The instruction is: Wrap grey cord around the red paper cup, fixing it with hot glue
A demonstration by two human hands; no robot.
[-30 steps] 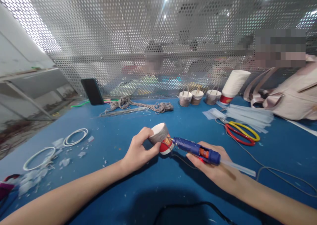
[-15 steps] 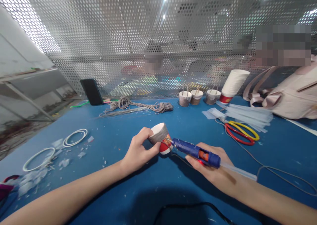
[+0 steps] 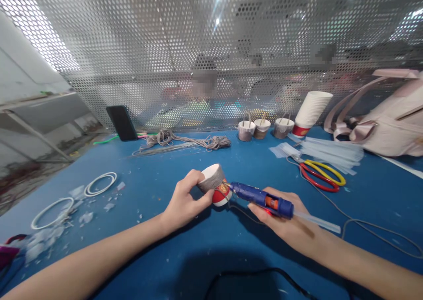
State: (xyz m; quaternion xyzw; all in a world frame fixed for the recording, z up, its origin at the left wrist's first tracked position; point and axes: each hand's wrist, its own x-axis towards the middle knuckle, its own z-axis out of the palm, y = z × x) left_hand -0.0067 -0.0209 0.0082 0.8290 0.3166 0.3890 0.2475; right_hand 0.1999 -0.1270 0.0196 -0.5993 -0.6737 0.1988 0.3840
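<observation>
"what's on the left?"
"a phone (image 3: 121, 123) at the back of the desk (image 3: 155, 172), then a bundle of cord (image 3: 218, 142)."
"and the hands?"
"the left hand (image 3: 185, 198) pinches a tilted, gray-wrapped cup (image 3: 213, 179) mid-desk. next, a glue gun (image 3: 249, 195), tip at the cup's red side, gripped by the right hand (image 3: 292, 227)."
"further right?"
"scissors (image 3: 335, 187), lying flat."

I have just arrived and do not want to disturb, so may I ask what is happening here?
At a blue table, a person's left hand holds a tilted paper cup, its upper part wrapped in grey cord and its red-and-white lower part uncovered. The right hand grips a blue glue gun, its tip against or very near the cup's side. Farther back stand three wrapped cups topped by upright strands, beside a leaning stack of paper cups.
</observation>
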